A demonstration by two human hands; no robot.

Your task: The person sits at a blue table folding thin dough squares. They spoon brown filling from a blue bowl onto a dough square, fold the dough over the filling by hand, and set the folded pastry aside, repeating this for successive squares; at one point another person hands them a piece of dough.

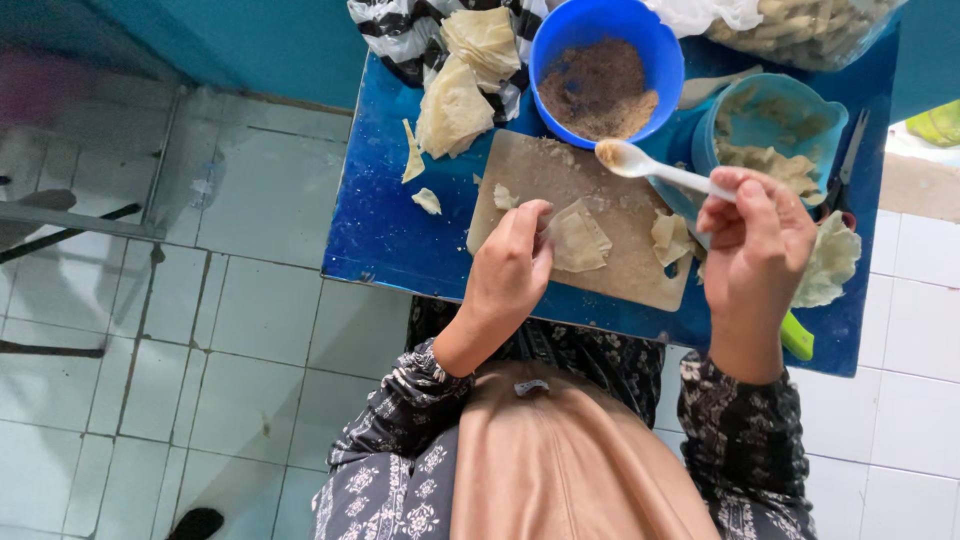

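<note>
The left hand (510,265) rested on a wooden cutting board (620,275), its fingertips pressing the edge of a pale square dough wrapper (582,238) that lay flat near the middle of the board; the fingers were together and bent down onto the sheet, pinning it rather than gripping it. The right hand (755,245) was raised just beside the board's right end, its fingers closed around the handle of a white plastic spoon (650,168). The spoon's bowl, carrying a little brownish filling, pointed left and hovered above the board's upper edge, just below a blue bowl (605,25) of brown ground filling (597,88). A second folded wrapper piece (670,238) lay on the board's right side, close to the right hand.

The board sat on a blue bench (385,230). A loose stack of wrappers (462,85) lay at the bench's far edge, partly on striped black-and-white plastic. To the right of the bowl stood a teal container (830,125) holding more dough pieces, and a crumpled wrapper (832,262) lay beyond the right hand. A green handle (797,338) poked out under the right wrist.
</note>
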